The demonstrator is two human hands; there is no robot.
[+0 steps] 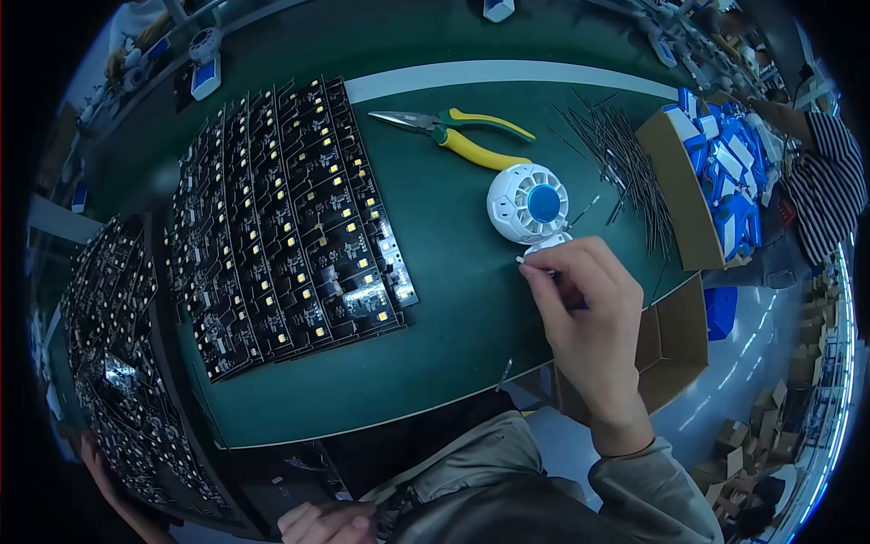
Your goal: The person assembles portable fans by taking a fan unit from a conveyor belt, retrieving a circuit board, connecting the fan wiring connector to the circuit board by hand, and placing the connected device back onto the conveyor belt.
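Observation:
My right hand (594, 313) is above the green table, thumb and forefinger pinched on a small white piece (521, 260). Just beyond the fingertips sits a white round device (528, 204) with slots and a blue disc, a smaller white part (549, 242) at its lower side. Low in the view, by my lap, my left hand (326, 524) has its fingers curled; whatever they may hold is hidden. Pliers (453, 136) with yellow and green handles lie behind the device. Left of it are stacked black circuit board panels (281, 218) with yellowish square components.
Thin dark wires or rods (616, 154) lie scattered at the right. A cardboard box (666, 181) of blue-and-white parts stands beside them, with another open carton (680, 335) below. More boards fill a dark-sided holder (172, 363) at left, where another person's forearm (113, 490) rests. A striped-shirted person (829, 181) is at right.

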